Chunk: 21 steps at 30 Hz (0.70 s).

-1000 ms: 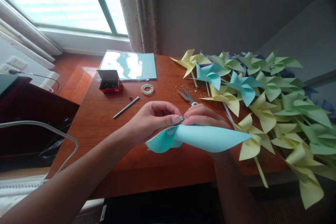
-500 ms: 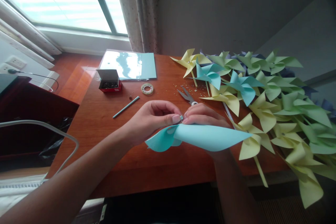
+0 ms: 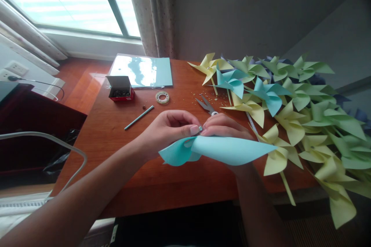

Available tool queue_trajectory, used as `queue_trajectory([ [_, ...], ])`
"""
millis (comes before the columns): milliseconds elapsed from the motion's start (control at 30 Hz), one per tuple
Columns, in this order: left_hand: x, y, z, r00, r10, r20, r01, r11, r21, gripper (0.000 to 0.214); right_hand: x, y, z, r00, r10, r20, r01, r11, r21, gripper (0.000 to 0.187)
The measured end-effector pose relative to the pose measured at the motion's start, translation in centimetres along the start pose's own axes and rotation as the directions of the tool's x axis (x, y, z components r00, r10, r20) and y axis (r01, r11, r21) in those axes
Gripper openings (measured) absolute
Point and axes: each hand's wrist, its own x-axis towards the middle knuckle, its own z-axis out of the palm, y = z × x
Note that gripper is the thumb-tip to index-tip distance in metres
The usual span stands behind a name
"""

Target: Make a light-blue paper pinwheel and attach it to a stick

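A light-blue paper pinwheel [image 3: 232,149] is held on its side above the front of the table. My left hand [image 3: 175,128] pinches a tiny light-blue piece [image 3: 200,128] between thumb and forefinger, at the back of the pinwheel's centre. Closed around the pinwheel is my right hand [image 3: 224,125], its fingertips meeting the left ones at that piece; its palm and lower fingers are hidden behind the paper. Just beyond the right hand lie scissors [image 3: 207,105], blades partly apart. A rolled light-blue paper stick [image 3: 139,117] rests on the table left of my hands.
Finished yellow, green and blue pinwheels [image 3: 290,119] crowd the right side. Toward the back left are an open red box [image 3: 123,94] of small dark items, a tape roll [image 3: 162,97] and blue paper sheets [image 3: 164,71] in a clear sleeve. Tiny bits are scattered near the scissors.
The pinwheel has tilted and shifted very slightly left and up. Both hands keep the same grip, and the things on the table have stayed put.
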Motion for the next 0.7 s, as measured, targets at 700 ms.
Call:
queue_trajectory([
  [700,0.07,-0.11,0.10,0.998,0.034,0.051,-0.029,0.995,-0.097,0.014,0.02,-0.06,0.48,0.996,-0.061,-0.063,0.059,0.998,-0.036,0.025],
])
